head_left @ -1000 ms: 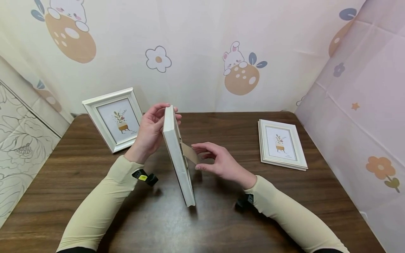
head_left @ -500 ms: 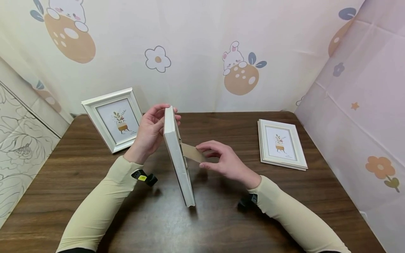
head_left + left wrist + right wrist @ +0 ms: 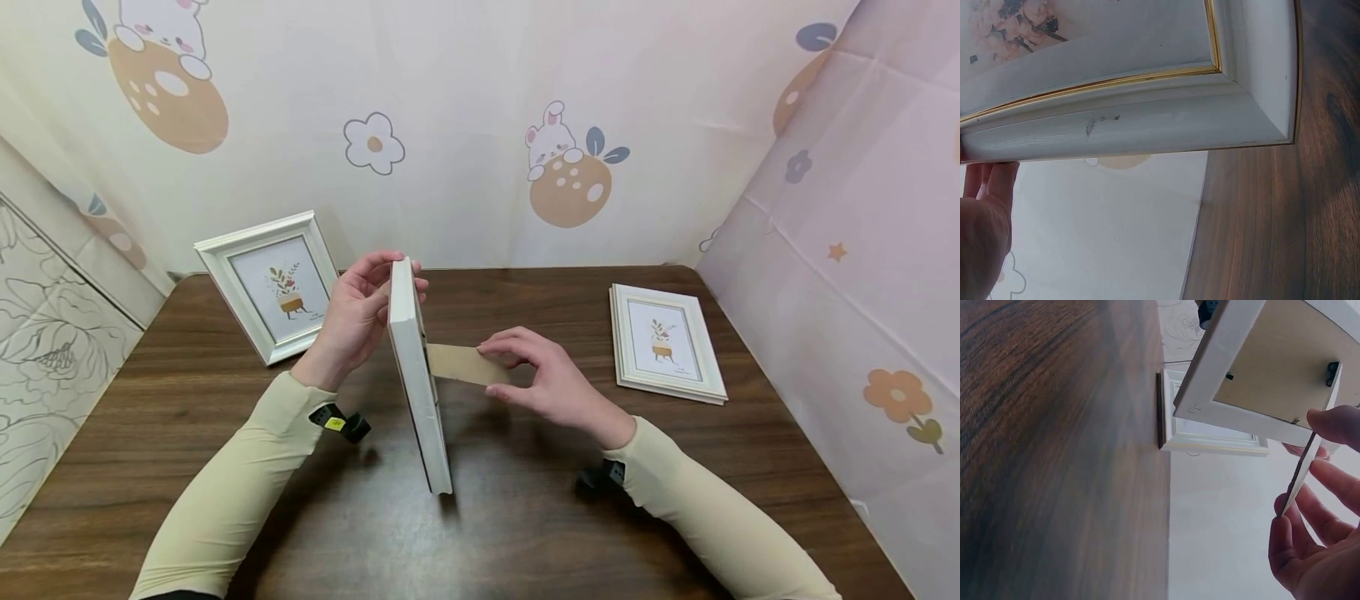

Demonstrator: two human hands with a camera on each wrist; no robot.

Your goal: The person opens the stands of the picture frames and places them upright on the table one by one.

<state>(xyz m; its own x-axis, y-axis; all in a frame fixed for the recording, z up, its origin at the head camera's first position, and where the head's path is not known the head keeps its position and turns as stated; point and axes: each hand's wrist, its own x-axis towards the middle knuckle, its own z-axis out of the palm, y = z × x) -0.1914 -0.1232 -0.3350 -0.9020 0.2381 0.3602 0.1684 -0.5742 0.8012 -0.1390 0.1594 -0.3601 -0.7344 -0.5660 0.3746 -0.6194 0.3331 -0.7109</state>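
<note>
Frame point(image 3: 419, 387) — hands point(image 3: 551, 381) holding it and its stand point(image 3: 461, 363) — contains floral print point(image 3: 1091, 47) (pinkish).

Around the held frame point(image 3: 417, 383), seen from the head, bare tabletop point(image 3: 517, 517) is leaving a passage at five o'clock and another at one. The stand leg point(image 3: 459, 363) and right hand point(image 3: 551, 379) are blocking three o'clock, a lying frame point(image 3: 666, 343) sitting farther out; the left hand point(image 3: 356, 308) and a standing frame point(image 3: 277, 287) are crowding ten.
</note>
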